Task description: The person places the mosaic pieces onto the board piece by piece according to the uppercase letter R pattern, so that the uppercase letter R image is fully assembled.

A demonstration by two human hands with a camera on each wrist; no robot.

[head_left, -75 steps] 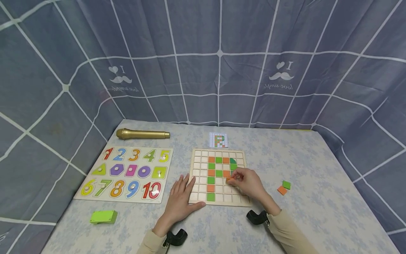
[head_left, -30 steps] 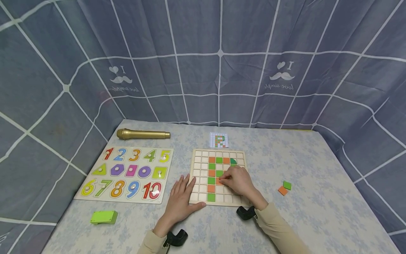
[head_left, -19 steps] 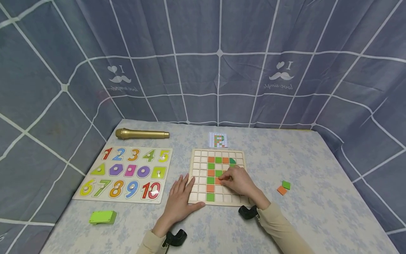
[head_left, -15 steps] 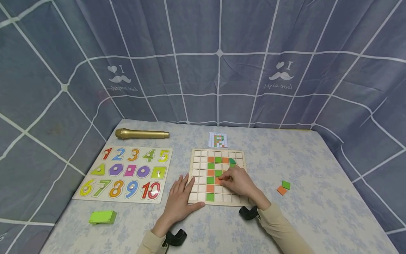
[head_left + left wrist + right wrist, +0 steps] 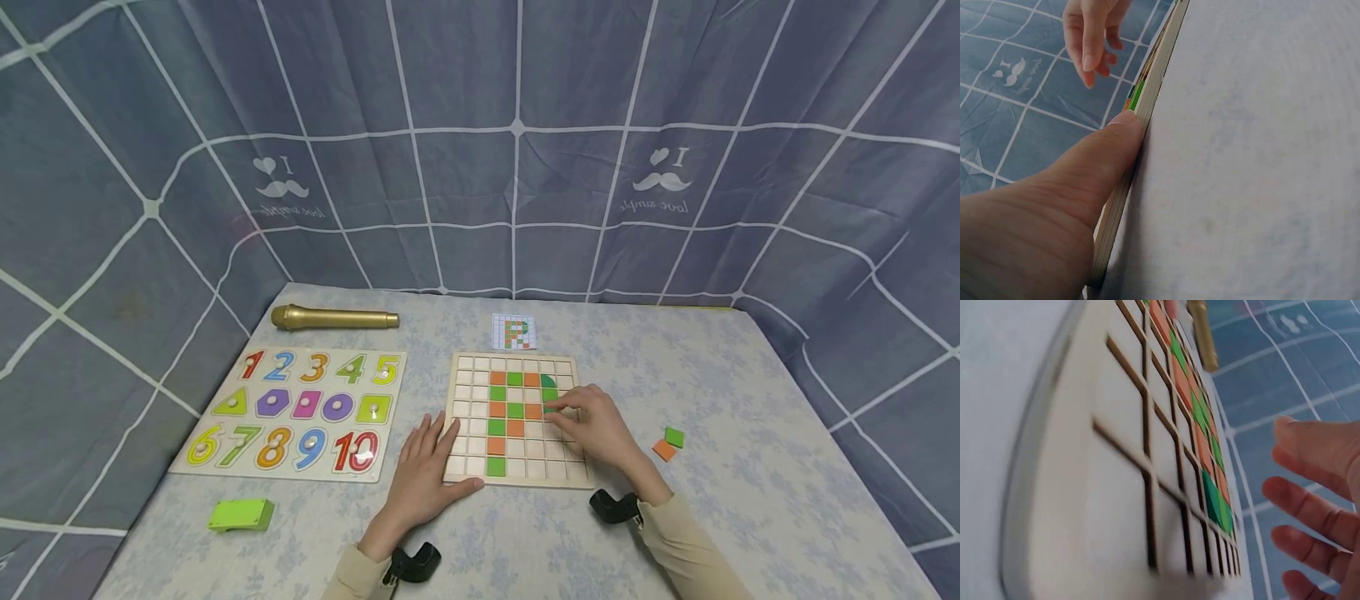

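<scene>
A wooden grid board [image 5: 547, 467] carries orange and green square tiles, plus a dark green quarter-round tile [image 5: 548, 381]. My left hand [image 5: 423, 479] rests flat at its left side, fingers over the edge and thumb along the front edge; the left wrist view shows that thumb [image 5: 1107, 140] touching the rim. Above the board's right side hovers my right hand [image 5: 596, 429], its fingers loosely bent. In the right wrist view nothing lies between the fingers of the right hand [image 5: 1319, 487]. An orange tile [image 5: 515, 428] sits beside a green tile [image 5: 497, 427] in the middle rows.
A small pattern card [image 5: 513, 332] lies behind the board. To the right are a loose green tile [image 5: 674, 437] and an orange tile [image 5: 663, 451]. Leftward lie a number-and-shape puzzle [image 5: 287, 427], a gold microphone [image 5: 335, 318] and a lime green block [image 5: 241, 515].
My right hand brought an orange tile to the grid, set it in a middle cell and let go, then moved back to the right. The left hand stayed in place.
</scene>
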